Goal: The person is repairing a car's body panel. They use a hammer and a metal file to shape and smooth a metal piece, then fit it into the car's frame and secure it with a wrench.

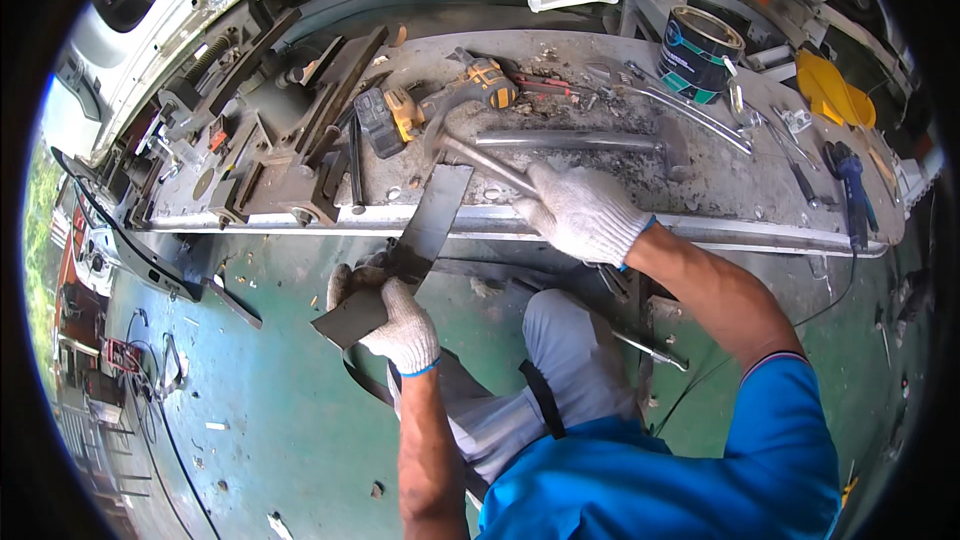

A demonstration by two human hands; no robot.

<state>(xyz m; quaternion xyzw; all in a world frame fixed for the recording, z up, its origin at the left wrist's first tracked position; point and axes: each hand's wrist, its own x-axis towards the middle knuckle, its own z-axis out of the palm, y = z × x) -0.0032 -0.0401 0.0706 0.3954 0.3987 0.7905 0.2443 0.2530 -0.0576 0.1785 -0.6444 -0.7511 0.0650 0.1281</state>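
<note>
My gloved left hand (402, 328) is closed round the lower part of a bent strip of sheet metal (434, 212). The strip's far end rests at the bench's front edge, and its near end folds out past my fingers. In my gloved right hand (582, 215) is the handle of a hammer (490, 162). The hammer's head is slightly blurred and appears just above the strip's far end; whether it touches the metal I cannot tell. Behind it on the bench lies a yellow-and-black cordless power tool (455, 92). A second, larger hammer (570, 140) lies to its right.
The worn bench (800, 215) also carries a vise (285, 155) at the left, a black can (698, 55), a long wrench (690, 112), a blue corded tool (850, 185) and a yellow plastic piece (835, 90). Cables (165, 420) run over the green floor (290, 420).
</note>
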